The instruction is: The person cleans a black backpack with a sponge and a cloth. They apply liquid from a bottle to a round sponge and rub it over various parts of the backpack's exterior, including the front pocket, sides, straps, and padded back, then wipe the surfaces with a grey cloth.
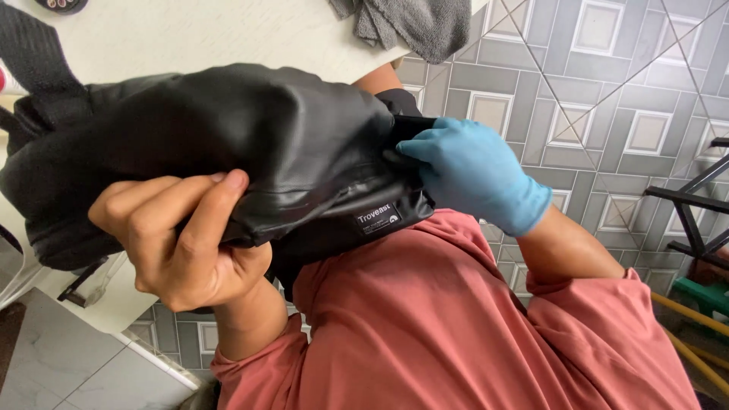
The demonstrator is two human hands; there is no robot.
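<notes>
Head view, looking down: a black backpack [228,144] of smooth, slightly glossy fabric is held up over the near edge of a white table [190,34], above the lap. Its bulk fills the upper left, leaving little free room there; patterned grey floor tiles [607,83] lie open to the right. Bare left hand [182,243] is clenched on a fold of its underside. Right hand [474,171], in a blue glove, pinches the bag's end. A grey cloth [418,23] hangs at the table's edge.
</notes>
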